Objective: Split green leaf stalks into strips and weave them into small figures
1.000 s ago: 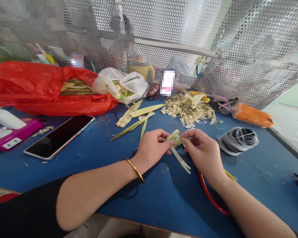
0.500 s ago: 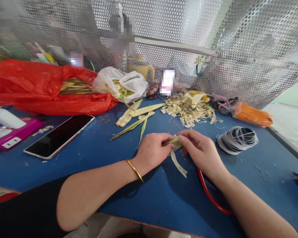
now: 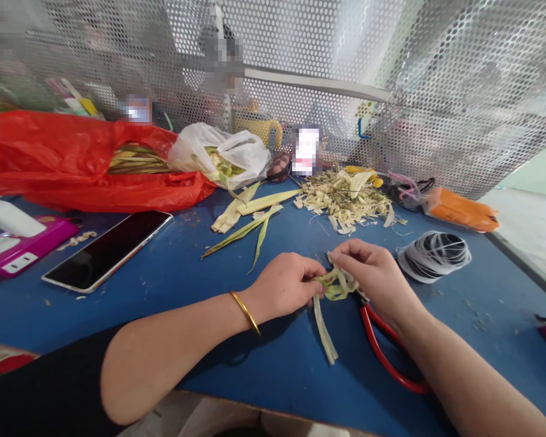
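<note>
My left hand (image 3: pixel 286 285) and my right hand (image 3: pixel 374 277) meet over the blue table (image 3: pixel 186 303), both pinching a folded pale green leaf strip (image 3: pixel 335 285). The strip is looped between the fingertips, and its loose tail (image 3: pixel 324 331) hangs down onto the table. A gold bangle (image 3: pixel 246 311) sits on my left wrist. Red-handled scissors (image 3: pixel 384 355) lie under my right forearm.
Loose leaf strips (image 3: pixel 246 215) and a heap of leaf trimmings (image 3: pixel 346 197) lie beyond my hands. A red bag (image 3: pixel 73 164) and a white bag (image 3: pixel 222 155) hold more leaves. A phone (image 3: pixel 107 250), a pink case (image 3: pixel 22 246), a thread coil (image 3: pixel 434 255) and an orange packet (image 3: pixel 459 209) lie around. Perforated metal screens (image 3: pixel 437 91) stand behind.
Both hands have shifted slightly toward me and lower. The strip is now bent into a looser loop between the fingers, and its tail hangs straighter down.
</note>
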